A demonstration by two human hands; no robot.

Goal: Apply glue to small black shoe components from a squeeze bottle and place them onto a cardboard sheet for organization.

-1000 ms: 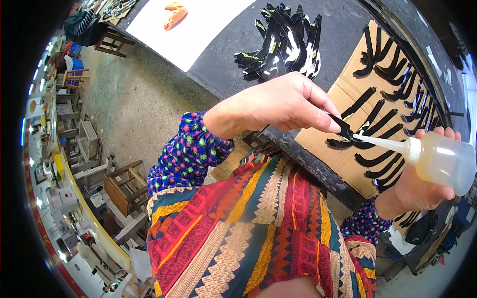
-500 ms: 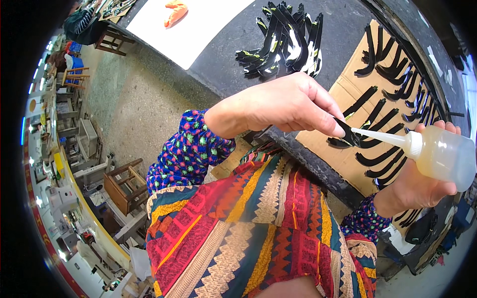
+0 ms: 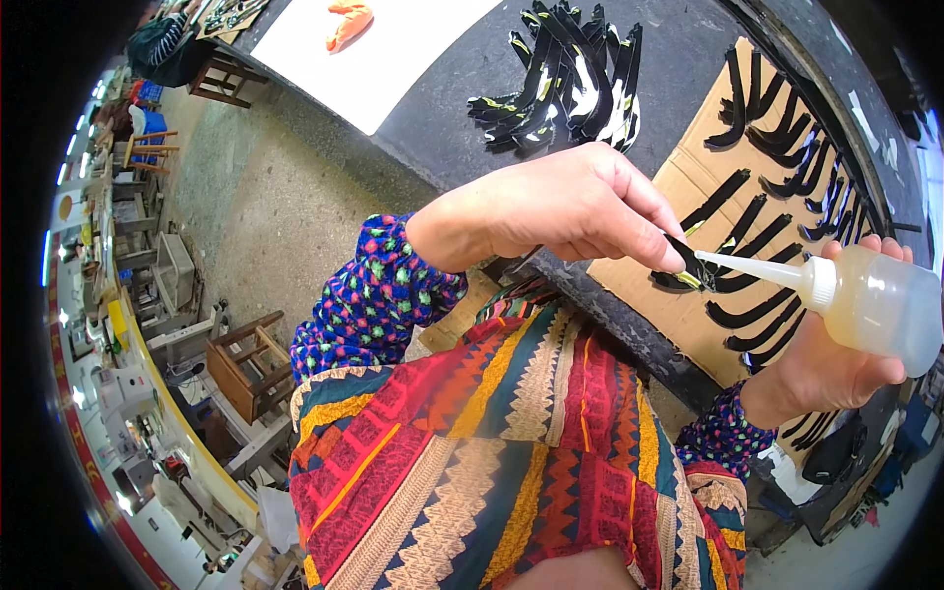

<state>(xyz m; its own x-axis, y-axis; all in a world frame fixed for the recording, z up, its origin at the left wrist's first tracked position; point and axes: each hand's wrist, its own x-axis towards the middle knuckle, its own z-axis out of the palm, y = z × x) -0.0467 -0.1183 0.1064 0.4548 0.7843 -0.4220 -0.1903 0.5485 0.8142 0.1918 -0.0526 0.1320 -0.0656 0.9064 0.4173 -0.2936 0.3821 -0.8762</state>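
Observation:
Pinched between the thumb and fingers of my left hand [image 3: 580, 208] is a short black strip [image 3: 685, 258], its end pointing right. My right hand [image 3: 821, 366] is wrapped round a translucent squeeze bottle [image 3: 878, 303] of pale yellowish liquid, tipped on its side. The bottle's long thin nozzle [image 3: 747, 265] points left, its tip at the strip; whether it touches I cannot tell. Beneath lies a cardboard sheet [image 3: 678, 323] with rows of curved black strips. A heap of similar strips [image 3: 560, 84], some showing white and yellow-green, lies on the dark table beyond my left hand.
At the far left of the dark table [image 3: 433, 118] lies a white sheet [image 3: 423, 44] with an orange piece [image 3: 348, 25] on it. A wooden stool [image 3: 251, 366] stands on the floor at left, near a long row of workbenches. A black item [image 3: 834, 452] lies at lower right.
Both hands stay almost in place. The strip in my left hand has turned slightly at the nozzle tip, and a yellow-green patch now shows by it.

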